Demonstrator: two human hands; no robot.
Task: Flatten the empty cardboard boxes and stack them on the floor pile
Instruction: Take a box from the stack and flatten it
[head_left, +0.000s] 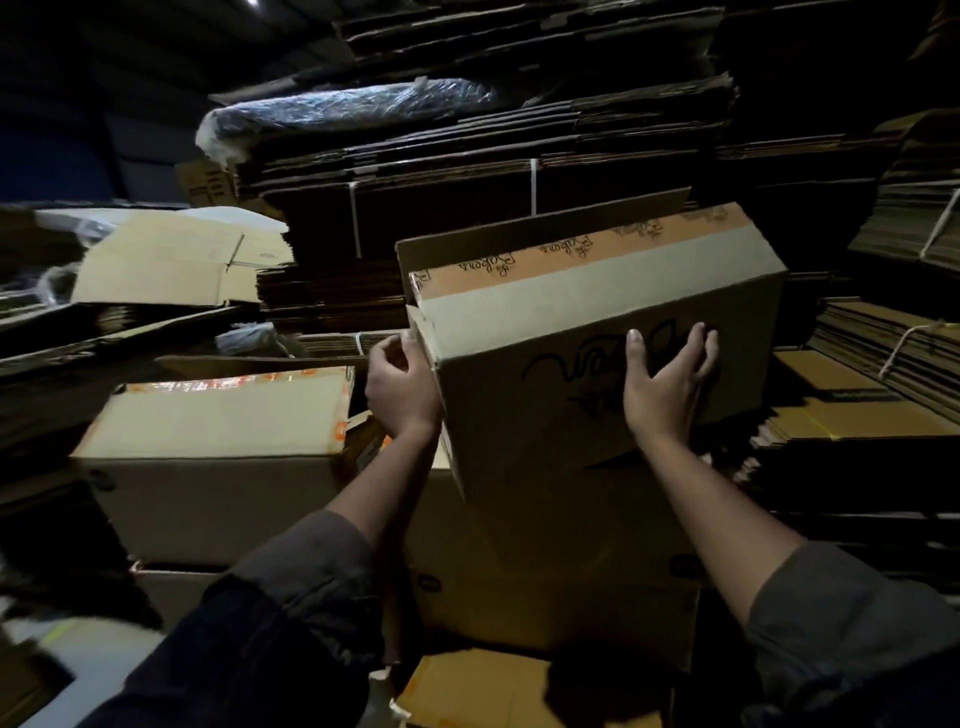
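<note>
The cardboard box (597, 338), still fully formed and taped along its top with an orange printed strip (582, 249), is held up at chest height between both hands, tilted so one corner drops toward the person. It hangs above another brown box (545, 561) and beside a second taped box (218, 447) at the left.

The left hand (400, 387) sits at the box's near left corner, fingers curled toward a loose flap edge (421, 332) there, probably to tear or pull the seam open; whether that grip has actually pinched the flap I cannot tell. The right hand (667, 379) lies flat on the front face with fingers spread, an open, pressing hold that likely steadies the box against the pull.

Judging by its shape, flattening has not yet started. Room is tight: strapped bundles of flattened cardboard (467, 171) rise close behind the box, more stacks (872, 374) crowd the right, and loose sheets (171, 260) lie at the left. The freest space looks to be toward the person, above the lower boxes.
</note>
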